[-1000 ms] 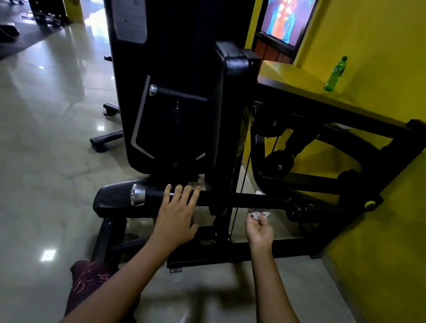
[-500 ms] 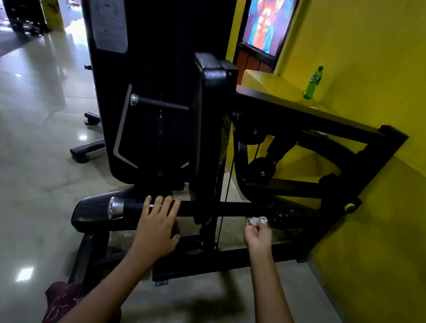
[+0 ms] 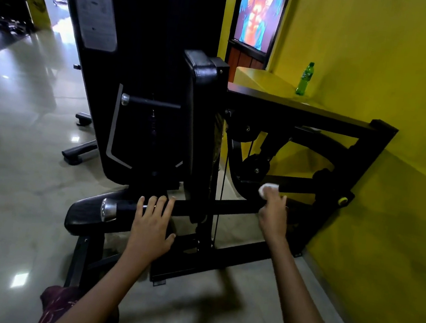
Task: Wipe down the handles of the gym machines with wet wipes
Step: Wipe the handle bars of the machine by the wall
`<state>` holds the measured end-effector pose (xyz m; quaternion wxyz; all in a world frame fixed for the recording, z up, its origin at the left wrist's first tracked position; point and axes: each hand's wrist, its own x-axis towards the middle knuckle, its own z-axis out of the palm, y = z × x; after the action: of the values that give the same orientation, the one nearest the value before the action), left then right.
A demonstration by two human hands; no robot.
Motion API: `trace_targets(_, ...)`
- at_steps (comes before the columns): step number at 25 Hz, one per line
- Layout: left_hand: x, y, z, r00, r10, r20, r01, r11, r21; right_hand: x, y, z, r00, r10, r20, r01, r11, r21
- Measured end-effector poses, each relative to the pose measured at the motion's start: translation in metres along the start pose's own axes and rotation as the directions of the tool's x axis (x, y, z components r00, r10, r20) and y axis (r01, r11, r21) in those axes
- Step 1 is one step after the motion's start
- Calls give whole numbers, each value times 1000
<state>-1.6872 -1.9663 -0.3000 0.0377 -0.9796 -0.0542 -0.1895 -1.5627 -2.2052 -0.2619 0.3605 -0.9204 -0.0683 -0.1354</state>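
A glossy pale tiled floor [image 3: 11, 149] runs beside a yellow wall [image 3: 396, 77], and a black gym machine [image 3: 164, 72] stands between them. Low on the machine a horizontal black handle bar [image 3: 216, 207] with a chrome end cap [image 3: 108, 209] runs across in front of the padded seat [image 3: 84, 211]. The right hand [image 3: 273, 214] reaches to the far right part of this bar, near the dark frame post [image 3: 351, 180], and pinches a small white wet wipe [image 3: 267, 188] at its fingertips; the wipe sits against the black bar just above the hand, though the blur makes exact contact hard to judge. The left hand [image 3: 152, 225] lies flat over the bar just right of the chrome cap, fingers straight and spread, thumb out to the side, gripping nothing. Above the bar stands an upright back pad [image 3: 198, 121], and a thinner handle [image 3: 150, 102] with a chrome tip juts out to its left. A cable [image 3: 223, 179] drops straight down beside the pad, next to pulleys [image 3: 255, 166] inside the frame. On the yellow ledge [image 3: 261, 82] behind the machine a green bottle [image 3: 305, 78] stands upright. A bright poster [image 3: 261, 12] hangs on the wall above. A yellow floor sign [image 3: 36, 6] stands in the lit area at far left.
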Motion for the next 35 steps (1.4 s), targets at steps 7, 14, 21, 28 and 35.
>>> trace_targets(7,-1,3,-2,1000,-12,-8,12,1000,-12,1,-6,26,956,-62,288,129,966,-222)
trace_targets(14,-2,3,-7,999,-12,39,12,1000,-3,-8,-52,43,953,-70,294,116,983,-139)
trace_targets(21,-2,1,-9,998,-9,66,10,1000,-3,-16,-40,22,926,-175,335,246,952,-184)
trace_targets(28,0,-4,-14,991,21,134,-19,1000,-17,-50,-90,62,865,-357,352,371,928,30)
trace_targets(35,-7,-40,-23,990,-90,111,88,996,19,-48,-87,57,945,-222,242,251,963,-95)
